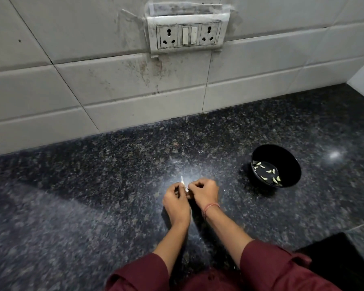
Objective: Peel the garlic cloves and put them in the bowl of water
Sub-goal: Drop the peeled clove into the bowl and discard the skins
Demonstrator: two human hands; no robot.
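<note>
Both hands meet over the dark granite counter [114, 185]. My left hand [175, 201] and my right hand [204, 193] pinch one small garlic clove [187, 191] between their fingertips. A thin white strip of skin [182, 180] sticks up from the clove. Most of the clove is hidden by the fingers. To the right stands a black bowl [290, 164] holding water, with several peeled cloves [268, 172] floating in it. The bowl is well apart from both hands.
A white tiled wall [93, 85] rises behind the counter, with a stained socket and switch plate [188, 34]. A black flat object [340, 255] lies at the lower right corner. A red thread circles my right wrist [211, 207].
</note>
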